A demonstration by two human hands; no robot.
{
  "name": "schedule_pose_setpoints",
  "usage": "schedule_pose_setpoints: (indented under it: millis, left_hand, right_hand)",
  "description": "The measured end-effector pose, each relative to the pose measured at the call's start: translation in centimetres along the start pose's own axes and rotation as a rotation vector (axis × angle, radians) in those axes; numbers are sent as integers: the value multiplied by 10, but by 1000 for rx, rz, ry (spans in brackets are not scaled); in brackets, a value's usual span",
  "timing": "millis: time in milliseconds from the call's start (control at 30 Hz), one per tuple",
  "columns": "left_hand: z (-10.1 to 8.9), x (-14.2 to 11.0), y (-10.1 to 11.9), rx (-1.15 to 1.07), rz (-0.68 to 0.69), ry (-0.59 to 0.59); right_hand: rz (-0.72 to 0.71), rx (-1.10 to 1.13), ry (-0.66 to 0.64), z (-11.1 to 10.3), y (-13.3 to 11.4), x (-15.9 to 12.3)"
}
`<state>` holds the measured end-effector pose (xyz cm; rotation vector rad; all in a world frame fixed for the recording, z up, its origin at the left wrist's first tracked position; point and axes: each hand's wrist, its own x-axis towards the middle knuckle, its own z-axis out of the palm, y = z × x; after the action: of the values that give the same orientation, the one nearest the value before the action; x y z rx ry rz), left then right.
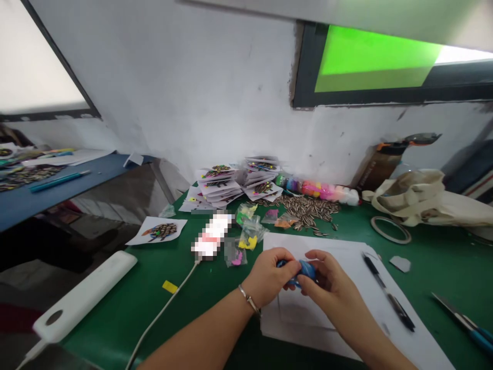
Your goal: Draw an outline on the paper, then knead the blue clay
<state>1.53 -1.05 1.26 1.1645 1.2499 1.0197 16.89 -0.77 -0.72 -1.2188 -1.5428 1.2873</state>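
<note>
Both my hands meet over a white sheet of paper (339,308) on the green table. My left hand (269,277), with a thin bracelet at the wrist, and my right hand (327,277) are both closed on one small blue lump (304,270) of soft material, pinched between the fingers of each. Most of the lump is hidden by my fingers.
A black pen (387,293) lies on the paper, scissors (466,321) at right, a tape ring (390,229) behind. Sunflower seeds (308,210), small clay bags (250,231), a tube of coloured clay (319,189) and stacked picture cards (231,185) lie beyond. A white power bank (84,295) with cable lies left.
</note>
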Motion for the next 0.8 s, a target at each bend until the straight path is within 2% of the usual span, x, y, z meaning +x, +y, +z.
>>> schedule_pose_setpoints:
  millis: [167,333,433,500,633,800]
  left_hand:
    - [0,2,-3,-46,86,-30]
    - [-3,0,0,46,33,-11]
    - [-1,-2,1,103,12,31]
    - [1,-3,0,80,-7,48]
    - [5,-2,-2,-33,-19,55]
    - [1,1,-1,-71,65,41]
  right_hand:
    - [3,-66,31,-2,1,1]
    - [-22,-92,30,0,-4,0]
    - [9,-44,-32,3,-9,0]
    - [39,-11,-66,3,-11,0]
    - [58,14,-36,1,-13,1]
    - [60,86,-30,-1,-18,1]
